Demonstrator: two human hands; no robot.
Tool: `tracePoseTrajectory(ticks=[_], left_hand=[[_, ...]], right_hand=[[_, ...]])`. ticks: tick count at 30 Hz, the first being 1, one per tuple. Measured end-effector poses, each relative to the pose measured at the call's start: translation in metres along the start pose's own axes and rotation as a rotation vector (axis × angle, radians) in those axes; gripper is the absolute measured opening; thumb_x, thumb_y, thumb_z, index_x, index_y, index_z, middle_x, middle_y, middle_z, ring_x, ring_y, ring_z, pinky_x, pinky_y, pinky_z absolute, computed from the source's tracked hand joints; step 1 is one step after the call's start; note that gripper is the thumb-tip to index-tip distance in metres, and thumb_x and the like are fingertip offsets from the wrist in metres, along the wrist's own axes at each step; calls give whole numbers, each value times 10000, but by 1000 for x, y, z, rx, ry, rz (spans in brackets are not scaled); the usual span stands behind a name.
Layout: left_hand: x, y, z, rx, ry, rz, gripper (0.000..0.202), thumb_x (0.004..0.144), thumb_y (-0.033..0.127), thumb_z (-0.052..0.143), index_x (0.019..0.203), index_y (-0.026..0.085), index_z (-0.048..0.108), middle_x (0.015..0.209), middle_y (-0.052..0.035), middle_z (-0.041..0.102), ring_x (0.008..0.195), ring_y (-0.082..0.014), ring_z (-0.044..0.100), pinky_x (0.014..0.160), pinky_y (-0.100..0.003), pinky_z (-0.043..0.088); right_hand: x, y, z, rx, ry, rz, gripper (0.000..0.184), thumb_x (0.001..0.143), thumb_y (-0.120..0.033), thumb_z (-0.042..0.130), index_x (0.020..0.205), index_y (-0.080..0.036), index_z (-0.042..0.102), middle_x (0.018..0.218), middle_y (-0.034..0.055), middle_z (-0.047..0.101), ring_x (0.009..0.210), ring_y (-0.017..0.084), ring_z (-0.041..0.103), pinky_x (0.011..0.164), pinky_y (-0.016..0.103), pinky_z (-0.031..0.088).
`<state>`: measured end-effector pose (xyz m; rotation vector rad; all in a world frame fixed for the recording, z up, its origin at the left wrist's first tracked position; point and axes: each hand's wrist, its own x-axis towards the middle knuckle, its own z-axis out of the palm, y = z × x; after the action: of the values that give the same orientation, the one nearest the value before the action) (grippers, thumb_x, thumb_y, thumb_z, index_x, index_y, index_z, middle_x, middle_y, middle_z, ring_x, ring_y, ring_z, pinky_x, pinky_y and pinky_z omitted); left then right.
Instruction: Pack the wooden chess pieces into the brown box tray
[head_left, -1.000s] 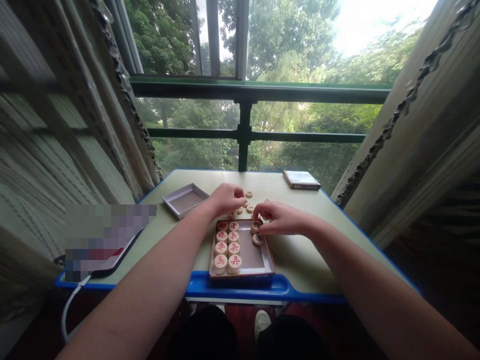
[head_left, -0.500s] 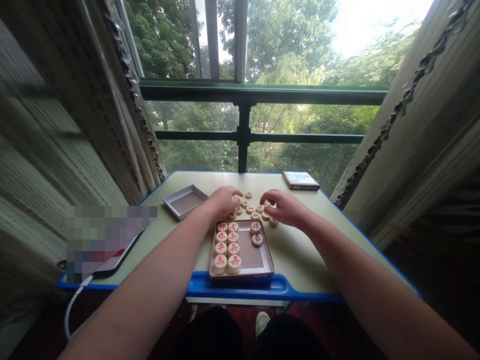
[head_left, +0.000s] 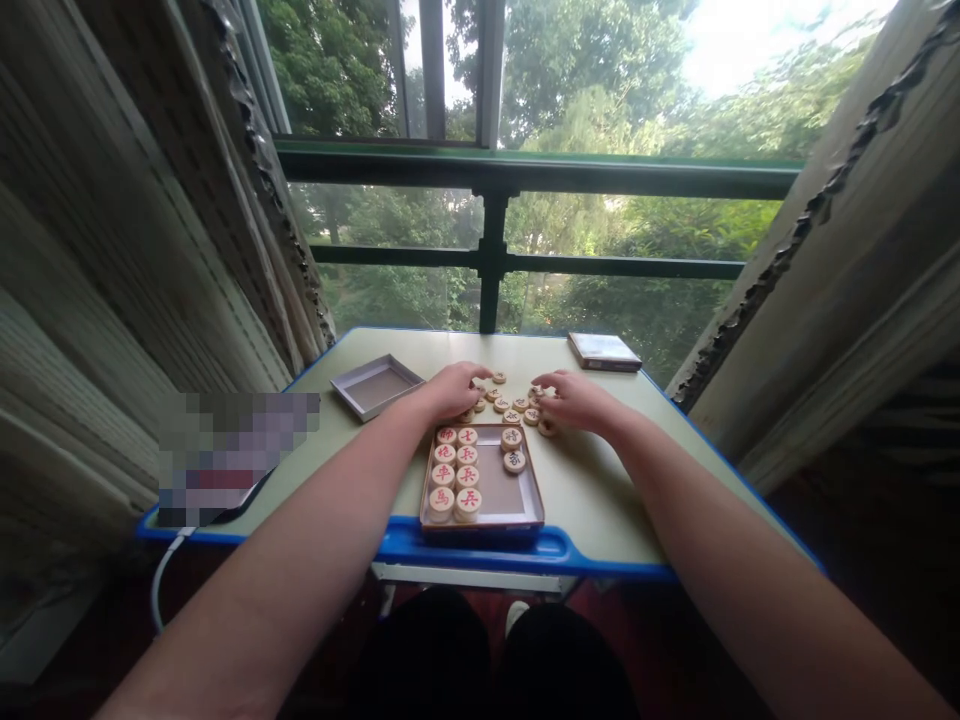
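Note:
Round wooden Chinese chess pieces (head_left: 501,405) with dark characters lie loosely on the table between my hands. My left hand (head_left: 454,388) is at the left edge of this cluster, its fingers curved and apart, partly covering pieces there. At the right edge, my right hand (head_left: 576,400) has its thumb and index finger apart around pieces, some hidden by the fingers. Closer to me is a shallow open box (head_left: 499,500). Two columns of pieces with red characters (head_left: 456,475) fill its left side, and dark-character pieces (head_left: 513,450) sit at its upper right.
A grey box lid (head_left: 379,388) lies upturned at left. A flat, thin case (head_left: 604,351) rests at the far right. On the left, a blurred-out device (head_left: 232,460) with a white cable (head_left: 157,590) sits by the blue-edged table's (head_left: 622,520) border. Curtains flank the window.
The view has shifted slightly, so the table appears higher. My right fingers have lowered closer in among the pieces at right, and my left hand stays beside the left pieces.

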<state>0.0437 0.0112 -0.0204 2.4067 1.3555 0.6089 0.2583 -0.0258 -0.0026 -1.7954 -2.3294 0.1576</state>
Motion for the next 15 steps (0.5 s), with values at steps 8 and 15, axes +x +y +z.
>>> tracePoseTrajectory(ticks=[8, 15], left_hand=[[2, -4, -1, 34, 49, 3, 270, 748, 167, 495, 947, 168, 678, 993, -69, 662, 847, -171, 614, 817, -276, 474], [0, 1, -2, -12, 10, 54, 299, 767, 309, 505, 953, 170, 693, 1031, -69, 641, 881, -182, 603, 828, -266, 460]], right_hand=[[10, 3, 9, 71, 49, -65, 318, 813, -234, 465, 1073, -179, 641, 1080, 83, 628, 936, 179, 562, 845, 258, 401], [15, 11, 12, 99, 107, 24, 281, 788, -221, 472, 972, -165, 676, 993, 78, 662, 812, 165, 590, 764, 249, 422]])
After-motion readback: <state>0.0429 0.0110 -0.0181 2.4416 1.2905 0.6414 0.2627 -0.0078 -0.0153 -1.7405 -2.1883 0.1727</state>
